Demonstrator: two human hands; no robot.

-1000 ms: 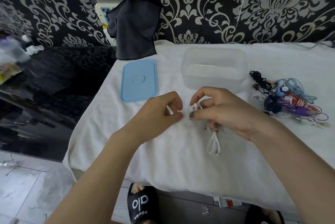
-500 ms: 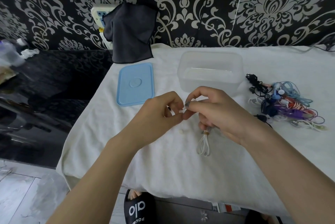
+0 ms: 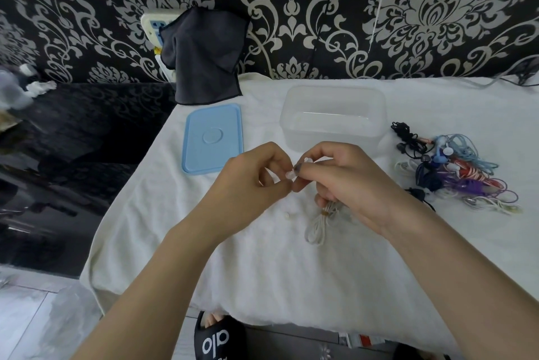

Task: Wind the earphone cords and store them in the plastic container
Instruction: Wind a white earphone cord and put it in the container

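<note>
Over the white towel-covered table, my right hand grips a wound white earphone cord; its looped bundle hangs below my fingers. The thumb and forefinger of that hand pinch a small white earbud tip. My left hand meets it there, fingertips pinching the same earbud end. The clear plastic container stands open just behind my hands. Its light blue lid lies flat to the left. A tangle of coloured earphones lies to the right.
A dark cloth hangs over a wall socket behind the lid. A glossy black surface lies left of the table. Below the table's front edge sits a black slipper on the floor.
Both hands stay together at the earbud end with only slight shifts. The hanging cord loop has drifted a little left and up under my right hand.
</note>
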